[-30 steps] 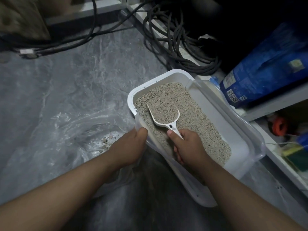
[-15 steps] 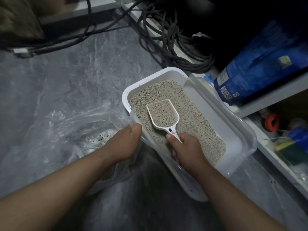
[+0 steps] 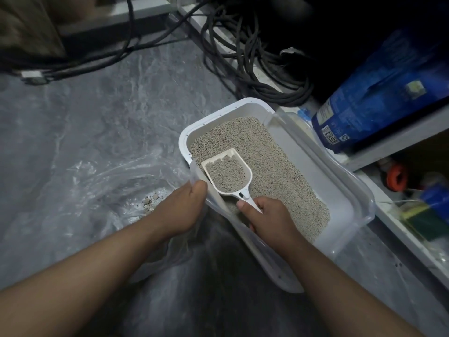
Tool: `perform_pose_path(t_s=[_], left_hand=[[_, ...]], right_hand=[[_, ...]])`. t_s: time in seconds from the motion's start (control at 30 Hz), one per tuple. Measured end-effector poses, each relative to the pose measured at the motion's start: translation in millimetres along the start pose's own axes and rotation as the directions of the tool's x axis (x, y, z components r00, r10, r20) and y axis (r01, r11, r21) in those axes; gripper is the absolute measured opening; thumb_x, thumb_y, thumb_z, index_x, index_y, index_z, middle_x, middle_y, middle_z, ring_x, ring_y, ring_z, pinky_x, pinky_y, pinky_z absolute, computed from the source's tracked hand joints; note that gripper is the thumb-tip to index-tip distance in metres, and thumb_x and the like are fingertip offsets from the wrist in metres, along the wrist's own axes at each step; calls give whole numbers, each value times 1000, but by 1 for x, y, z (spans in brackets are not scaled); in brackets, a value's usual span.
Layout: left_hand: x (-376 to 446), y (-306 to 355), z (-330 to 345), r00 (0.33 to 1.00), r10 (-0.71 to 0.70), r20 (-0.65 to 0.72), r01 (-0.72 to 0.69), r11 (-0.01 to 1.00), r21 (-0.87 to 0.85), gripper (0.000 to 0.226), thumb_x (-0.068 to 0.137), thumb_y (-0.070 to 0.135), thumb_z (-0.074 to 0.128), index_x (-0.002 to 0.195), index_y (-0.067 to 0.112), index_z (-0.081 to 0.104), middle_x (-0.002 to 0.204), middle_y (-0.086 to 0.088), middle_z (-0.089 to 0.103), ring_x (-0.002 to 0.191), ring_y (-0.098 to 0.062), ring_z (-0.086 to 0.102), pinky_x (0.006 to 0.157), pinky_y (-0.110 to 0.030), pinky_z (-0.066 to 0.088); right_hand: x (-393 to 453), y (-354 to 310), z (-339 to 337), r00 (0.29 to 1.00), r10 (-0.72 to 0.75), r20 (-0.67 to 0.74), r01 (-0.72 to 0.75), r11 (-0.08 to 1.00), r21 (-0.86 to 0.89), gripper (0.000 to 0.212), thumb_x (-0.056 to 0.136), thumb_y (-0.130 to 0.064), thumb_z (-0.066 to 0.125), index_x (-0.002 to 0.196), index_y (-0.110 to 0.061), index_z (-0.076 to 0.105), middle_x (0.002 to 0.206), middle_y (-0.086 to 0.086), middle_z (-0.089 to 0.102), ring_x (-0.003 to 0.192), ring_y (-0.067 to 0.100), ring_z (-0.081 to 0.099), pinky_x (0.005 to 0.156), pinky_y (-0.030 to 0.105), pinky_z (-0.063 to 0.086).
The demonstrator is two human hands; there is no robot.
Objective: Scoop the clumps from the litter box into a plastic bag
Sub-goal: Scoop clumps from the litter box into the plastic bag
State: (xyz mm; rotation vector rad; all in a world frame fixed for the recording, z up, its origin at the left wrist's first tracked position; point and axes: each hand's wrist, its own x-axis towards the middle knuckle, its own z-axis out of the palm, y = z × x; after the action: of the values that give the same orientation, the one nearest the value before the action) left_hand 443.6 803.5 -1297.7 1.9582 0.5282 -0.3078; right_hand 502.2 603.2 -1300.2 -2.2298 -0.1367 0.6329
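The left hand curls its grip over the litter box rim, fingers hidden; the right hand grasps the scoop, full of litter. The clear plastic bag lies crumpled on the grey marbled floor, clumps dimly inside; dark cables coil behind

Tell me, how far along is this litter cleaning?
Partly done: a few pale clumps already lie in the clear plastic bag on the floor. In hand: the right hand holds a white plastic scoop loaded with litter over the white litter box, while the left hand grips its rim. Left: emptying this scoop into the bag.
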Motion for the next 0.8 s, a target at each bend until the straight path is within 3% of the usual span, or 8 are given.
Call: perform_pose_path(t_s=[0.13, 0.33, 0.8], left_hand=[[1, 0, 0, 1000, -3, 1, 3, 1000, 23, 36, 85, 44, 15, 72, 22, 39, 80, -8, 54, 81, -27, 51, 83, -43, 47], [0, 1, -1, 1000, 16, 9, -17, 999, 34, 33, 86, 43, 14, 70, 22, 34, 74, -7, 49, 69, -20, 44, 68, -37, 40], [-1, 1, -1, 998, 66, 20, -66, 997, 35, 36, 91, 41, 17, 71, 23, 40, 75, -5, 53, 71, -19, 48, 67, -35, 41]], right_hand=[[0, 0, 0, 1000, -3, -3, 3, 1000, 3, 37, 92, -40, 68, 67, -14, 63, 52, 2, 63, 44, 6, 52, 46, 15, 40], [-1, -1, -1, 1000, -18, -5, 18, 1000, -16, 37, 92, -40, 68, 65, -15, 62, 50, -2, 62, 43, 5, 52, 47, 15, 40], [-5, -5, -2, 1000, 12, -3, -12, 1000, 24, 33, 92, -39, 69, 69, -15, 64, 51, -1, 62, 43, 4, 51, 44, 15, 40]])
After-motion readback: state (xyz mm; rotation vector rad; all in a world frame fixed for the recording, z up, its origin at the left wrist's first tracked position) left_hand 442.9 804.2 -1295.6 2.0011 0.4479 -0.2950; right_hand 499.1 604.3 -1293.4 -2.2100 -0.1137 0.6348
